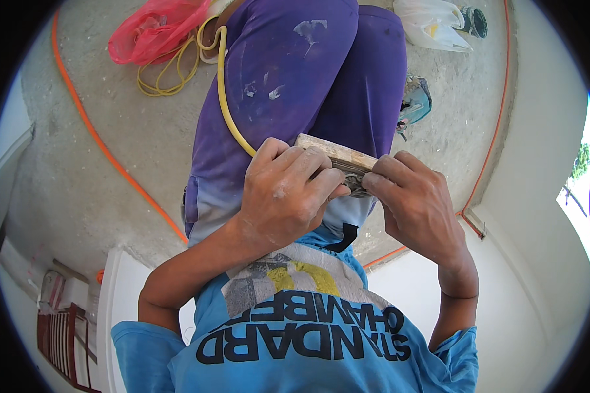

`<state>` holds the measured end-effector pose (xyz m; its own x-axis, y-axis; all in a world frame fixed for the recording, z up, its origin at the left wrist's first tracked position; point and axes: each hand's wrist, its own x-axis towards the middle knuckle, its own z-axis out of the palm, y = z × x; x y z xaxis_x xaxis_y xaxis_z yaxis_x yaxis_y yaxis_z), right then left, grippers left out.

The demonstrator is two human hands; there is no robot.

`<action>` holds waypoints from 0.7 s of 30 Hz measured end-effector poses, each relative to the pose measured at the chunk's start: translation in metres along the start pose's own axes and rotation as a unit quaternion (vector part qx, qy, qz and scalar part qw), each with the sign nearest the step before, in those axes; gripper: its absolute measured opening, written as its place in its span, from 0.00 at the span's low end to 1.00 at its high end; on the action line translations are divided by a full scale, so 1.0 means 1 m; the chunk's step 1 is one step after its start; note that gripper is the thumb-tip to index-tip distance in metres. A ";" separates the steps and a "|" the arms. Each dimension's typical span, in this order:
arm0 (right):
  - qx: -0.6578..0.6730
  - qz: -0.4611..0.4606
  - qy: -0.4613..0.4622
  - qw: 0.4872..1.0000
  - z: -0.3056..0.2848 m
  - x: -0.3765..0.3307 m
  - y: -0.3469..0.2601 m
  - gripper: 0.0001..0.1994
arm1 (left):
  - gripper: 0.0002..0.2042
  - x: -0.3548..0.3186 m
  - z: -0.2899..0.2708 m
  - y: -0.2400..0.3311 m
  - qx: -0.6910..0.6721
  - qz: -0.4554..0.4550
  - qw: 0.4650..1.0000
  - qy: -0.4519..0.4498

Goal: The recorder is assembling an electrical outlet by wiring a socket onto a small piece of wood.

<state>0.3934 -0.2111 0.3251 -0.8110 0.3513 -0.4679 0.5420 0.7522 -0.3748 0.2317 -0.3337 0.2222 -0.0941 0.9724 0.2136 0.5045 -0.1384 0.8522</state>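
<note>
Above my lap, both hands grip a flat rectangular block (pixel 339 152) with a pale, worn, dusty edge and a darker grey, smeared side. My left hand (pixel 285 190) is closed on its left end, fingers bent and thumb pressed near the dark side. On the right end, the fingers of my right hand (pixel 416 203) are curled around the corner. A yellow cord (pixel 224 98) runs down over my purple trouser leg and disappears behind my left hand. Whether it joins the block is hidden. White smears mark the trousers and both hands.
A red plastic bag (pixel 154 29) and loops of yellow cord (pixel 170 82) lie ahead on the left. Ahead right are a white plastic bag (pixel 432 23), a dark container (pixel 475 23) and a teal object (pixel 415 103). Orange hose (pixel 108 154) crosses the concrete floor; a wall stands right.
</note>
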 end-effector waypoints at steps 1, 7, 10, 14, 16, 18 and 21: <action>0.000 -0.002 -0.002 1.000 0.000 0.001 0.001 0.14 | 0.09 0.000 0.001 0.000 0.003 0.002 1.000 0.010; 0.018 -0.020 0.008 1.000 0.001 0.007 0.002 0.12 | 0.09 0.002 0.003 0.001 -0.018 -0.013 1.000 0.017; 0.045 -0.031 0.021 0.998 0.007 0.010 0.010 0.14 | 0.09 0.004 0.002 0.003 -0.023 -0.020 0.999 0.021; 0.124 -0.007 0.043 0.991 0.010 0.015 0.019 0.10 | 0.08 0.004 -0.004 0.004 -0.023 -0.045 0.999 -0.013; 0.159 0.010 0.031 0.987 0.009 0.017 0.022 0.09 | 0.09 0.003 -0.006 0.005 -0.032 -0.036 0.999 -0.009; 0.199 0.010 0.028 0.980 0.008 0.019 0.025 0.06 | 0.10 0.001 -0.009 0.003 -0.036 -0.035 0.999 -0.017; 0.200 0.011 0.026 0.979 0.007 0.020 0.026 0.06 | 0.10 0.002 -0.011 0.005 -0.043 -0.043 0.998 -0.027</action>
<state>0.3926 -0.1881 0.3001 -0.8030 0.4010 -0.4409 0.5934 0.4692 -0.6540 0.2243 -0.3348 0.2324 -0.0866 0.9896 0.1146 0.4210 -0.0679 0.9045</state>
